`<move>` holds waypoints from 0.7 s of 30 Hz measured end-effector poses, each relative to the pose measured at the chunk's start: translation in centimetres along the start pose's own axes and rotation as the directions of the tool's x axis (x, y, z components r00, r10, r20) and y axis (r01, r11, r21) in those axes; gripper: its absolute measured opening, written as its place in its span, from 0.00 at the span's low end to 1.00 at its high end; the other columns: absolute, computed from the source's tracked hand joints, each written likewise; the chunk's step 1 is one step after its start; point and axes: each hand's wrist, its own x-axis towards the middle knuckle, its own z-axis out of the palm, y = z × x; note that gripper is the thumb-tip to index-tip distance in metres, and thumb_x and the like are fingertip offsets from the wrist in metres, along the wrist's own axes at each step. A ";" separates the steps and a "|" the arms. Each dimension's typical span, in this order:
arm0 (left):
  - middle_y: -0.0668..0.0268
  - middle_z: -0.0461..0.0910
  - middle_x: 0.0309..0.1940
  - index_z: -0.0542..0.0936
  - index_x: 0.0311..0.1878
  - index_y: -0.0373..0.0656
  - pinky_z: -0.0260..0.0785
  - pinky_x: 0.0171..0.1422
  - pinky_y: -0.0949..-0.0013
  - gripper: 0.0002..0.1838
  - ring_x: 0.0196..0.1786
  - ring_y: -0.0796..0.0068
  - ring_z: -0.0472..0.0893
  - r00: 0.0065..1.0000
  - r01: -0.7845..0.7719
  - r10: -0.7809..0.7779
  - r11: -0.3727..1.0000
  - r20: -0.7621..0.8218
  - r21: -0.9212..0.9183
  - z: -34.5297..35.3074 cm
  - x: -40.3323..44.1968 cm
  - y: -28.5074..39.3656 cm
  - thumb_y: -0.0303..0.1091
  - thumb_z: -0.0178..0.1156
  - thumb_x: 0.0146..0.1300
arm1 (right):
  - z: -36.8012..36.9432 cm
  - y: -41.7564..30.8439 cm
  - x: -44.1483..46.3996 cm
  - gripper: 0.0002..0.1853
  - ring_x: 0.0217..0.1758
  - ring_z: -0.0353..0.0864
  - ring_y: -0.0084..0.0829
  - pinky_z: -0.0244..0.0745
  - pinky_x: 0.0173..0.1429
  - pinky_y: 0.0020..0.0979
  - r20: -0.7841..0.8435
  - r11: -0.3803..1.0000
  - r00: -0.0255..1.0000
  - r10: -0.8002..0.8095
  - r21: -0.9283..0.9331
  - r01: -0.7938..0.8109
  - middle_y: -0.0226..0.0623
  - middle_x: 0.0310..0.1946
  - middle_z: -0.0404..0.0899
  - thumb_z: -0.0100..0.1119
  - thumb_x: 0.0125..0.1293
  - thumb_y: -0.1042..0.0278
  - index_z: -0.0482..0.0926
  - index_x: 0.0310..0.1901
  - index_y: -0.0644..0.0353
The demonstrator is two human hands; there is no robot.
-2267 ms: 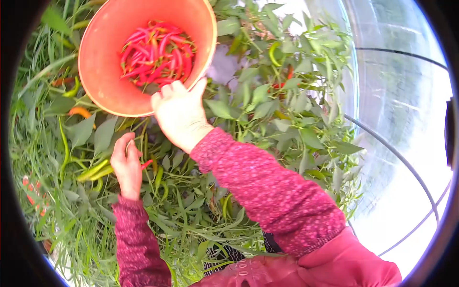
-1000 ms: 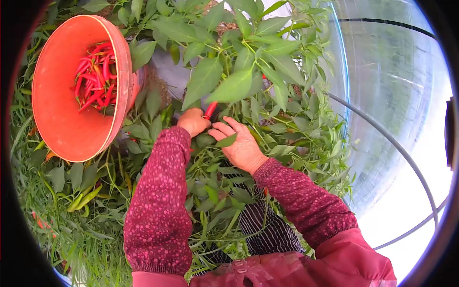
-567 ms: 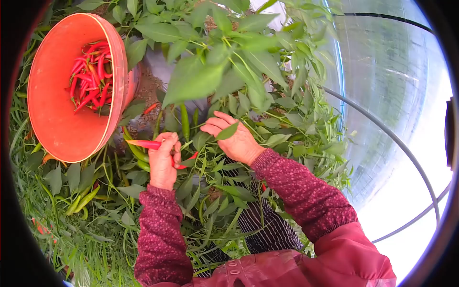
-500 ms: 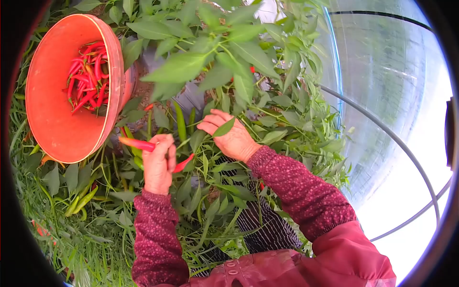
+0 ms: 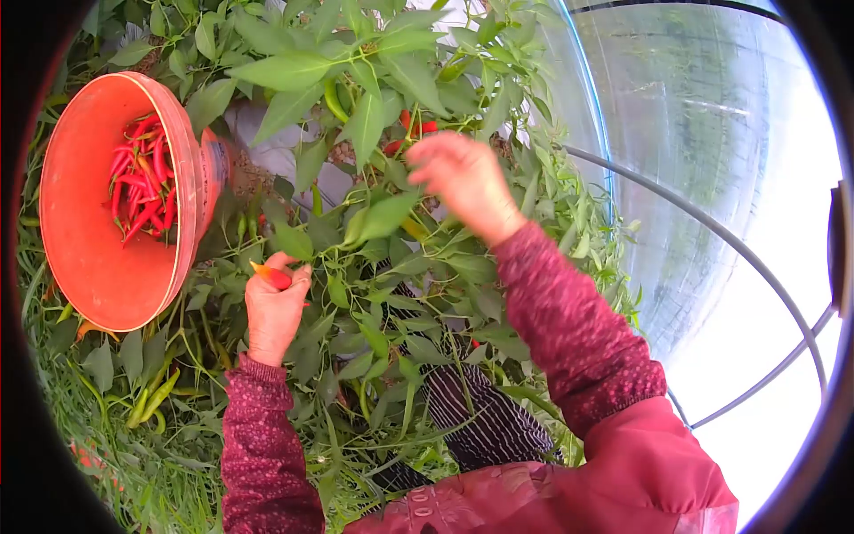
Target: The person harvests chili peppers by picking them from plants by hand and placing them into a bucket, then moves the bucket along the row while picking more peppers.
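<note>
My left hand [image 5: 274, 311] is closed around a red chili pepper [image 5: 271, 274] with an orange tip, which sticks out above the fingers. It is among the leaves, right of the bucket. Farther up and to the right, my right hand [image 5: 467, 185] is raised over the pepper plant [image 5: 382, 214]. Its fingers are somewhat blurred but look apart, and I see nothing in them. Just beyond the fingertips hang red chili peppers [image 5: 429, 127], partly covered by leaves.
An orange-red bucket [image 5: 76, 240] leans at the left with a heap of red chili peppers [image 5: 142, 182] inside. Green peppers [image 5: 158, 396] hang below it. On the right is a clear plastic sheet wall [image 5: 703, 133] with a curved grey pipe [image 5: 712, 227]. Striped trousers [image 5: 489, 418] show among the plants.
My right hand has let go of the leafy stem and moved up and right toward the red peppers. My left hand has shifted slightly down and left, still with a pepper.
</note>
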 end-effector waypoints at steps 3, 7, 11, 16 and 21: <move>0.76 0.70 0.19 0.79 0.40 0.39 0.61 0.24 0.78 0.06 0.21 0.89 0.66 1.000 0.014 -0.014 1.000 -0.008 -0.007 1.7 -0.1 -1.3 0.25 0.61 0.59 | -4.6 2.9 6.5 0.13 0.40 0.82 0.41 0.76 0.45 0.37 0.081 0.510 0.955 -0.286 -0.831 0.223 0.44 0.40 0.82 0.50 0.60 0.73 0.81 0.43 0.58; 0.77 0.69 0.18 0.79 0.40 0.38 0.61 0.24 0.78 0.06 0.21 0.89 0.67 0.997 0.075 -0.075 0.994 0.006 -0.082 3.3 -0.7 -1.8 0.24 0.61 0.59 | -2.8 5.7 9.9 0.13 0.49 0.81 0.35 0.71 0.52 0.41 0.058 0.219 0.996 0.062 -0.975 0.043 0.39 0.45 0.82 0.48 0.62 0.71 0.82 0.45 0.56; 0.77 0.71 0.19 0.78 0.40 0.37 0.62 0.24 0.79 0.06 0.22 0.89 0.67 0.997 0.082 -0.082 0.992 0.003 -0.095 3.9 -0.8 -1.9 0.23 0.60 0.59 | -2.8 7.2 11.6 0.13 0.45 0.82 0.42 0.75 0.49 0.42 0.080 0.023 0.980 0.184 -0.997 0.077 0.42 0.39 0.83 0.54 0.60 0.61 0.82 0.40 0.57; 0.76 0.72 0.20 0.78 0.40 0.38 0.63 0.27 0.80 0.06 0.24 0.89 0.68 1.000 0.019 -0.022 0.991 -0.014 -0.133 4.0 -0.5 -1.5 0.23 0.60 0.60 | -6.1 7.8 10.3 0.16 0.45 0.80 0.44 0.73 0.50 0.44 0.046 0.448 0.996 -0.077 -0.891 0.076 0.45 0.39 0.81 0.60 0.55 0.58 0.83 0.40 0.60; 0.75 0.74 0.22 0.78 0.40 0.39 0.67 0.30 0.80 0.05 0.26 0.88 0.70 0.998 0.057 -0.062 0.987 -0.027 -0.153 3.5 -0.6 0.2 0.22 0.59 0.60 | -7.9 1.4 7.8 0.27 0.48 0.76 0.30 0.71 0.50 0.30 -0.287 0.823 0.887 0.361 -0.350 -0.448 0.43 0.43 0.78 0.61 0.58 0.53 0.76 0.52 0.68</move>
